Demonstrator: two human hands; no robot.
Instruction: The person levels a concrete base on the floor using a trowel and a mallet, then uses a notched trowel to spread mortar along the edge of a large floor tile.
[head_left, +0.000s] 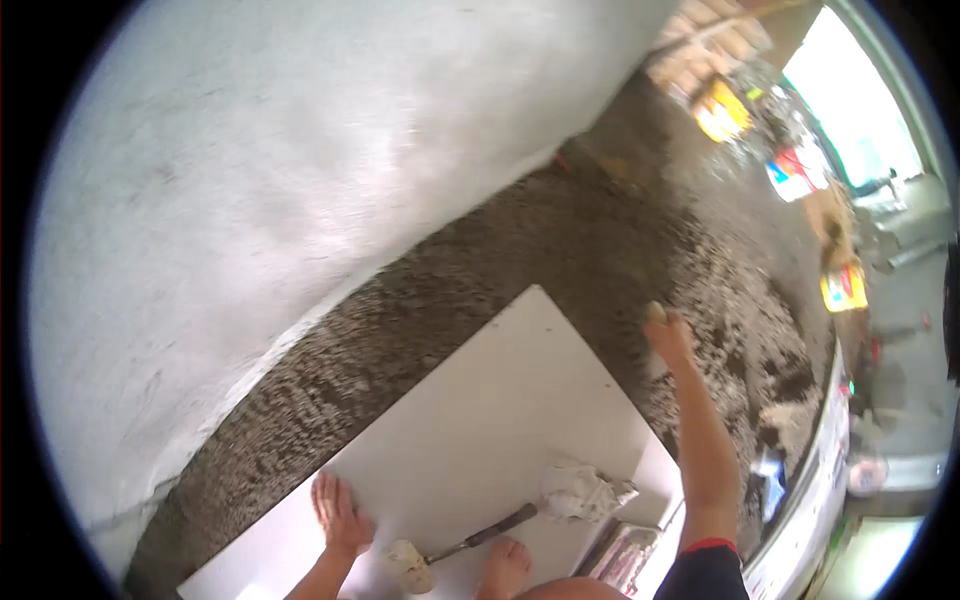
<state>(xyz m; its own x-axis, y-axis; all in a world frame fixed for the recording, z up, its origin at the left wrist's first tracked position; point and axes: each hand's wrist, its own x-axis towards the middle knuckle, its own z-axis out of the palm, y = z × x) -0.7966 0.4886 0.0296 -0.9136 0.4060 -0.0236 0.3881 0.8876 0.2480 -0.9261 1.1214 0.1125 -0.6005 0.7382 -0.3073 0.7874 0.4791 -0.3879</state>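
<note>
Left hand flat on slab; mallet just right.
Handle slants up-right; left nearer. Right hand blurred, cannot tell grip.

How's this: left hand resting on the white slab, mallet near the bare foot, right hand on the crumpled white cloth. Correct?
One error: the head view shows the right hand stretched past the right edge of the white slab, over the grey ground, not on the crumpled white cloth. Rest stands: left hand on the slab, mallet near the bare foot.
</note>
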